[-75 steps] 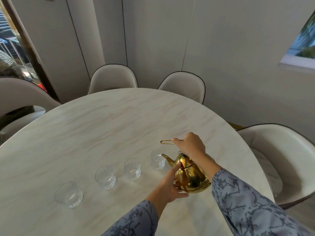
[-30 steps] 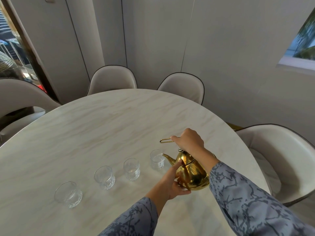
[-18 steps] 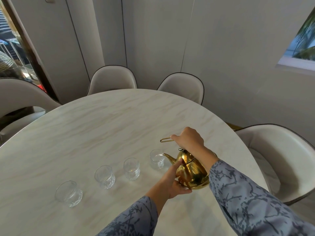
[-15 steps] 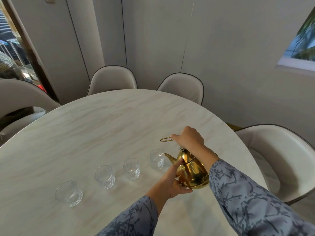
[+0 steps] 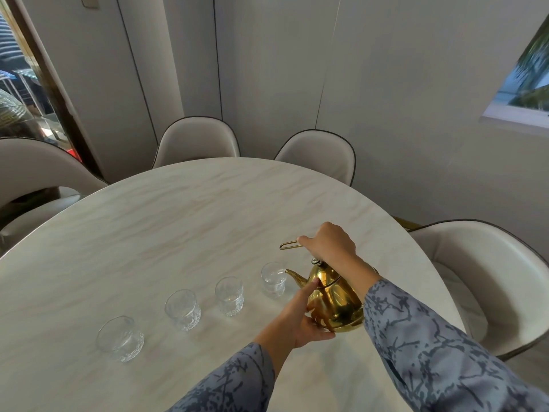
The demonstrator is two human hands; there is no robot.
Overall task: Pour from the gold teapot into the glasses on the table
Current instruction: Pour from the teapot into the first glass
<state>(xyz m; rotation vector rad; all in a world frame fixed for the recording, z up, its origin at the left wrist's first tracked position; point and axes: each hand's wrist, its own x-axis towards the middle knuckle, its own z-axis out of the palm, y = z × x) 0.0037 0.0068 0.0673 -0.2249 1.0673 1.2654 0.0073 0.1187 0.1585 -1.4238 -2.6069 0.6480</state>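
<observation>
Head view, looking down over a pale marble-patterned oval table. Shiny gold metal teapot at the near right of the tabletop, tilted leftward, its curved spout at the rim of the nearest clear cut-glass tumbler. Whether liquid is running cannot be made out. Right hand clenched around the thin gold wire handle above the lid. Left hand cupped against the pot's lower left side, forefinger stretched up toward the lid, thumb under the base. Both forearms in blue-grey branch-print sleeves. Three more clear tumblers stand in a diagonal row to the left, well apart from one another: second, third, fourth nearest the table's near edge. Cream padded chairs ring the table.
</observation>
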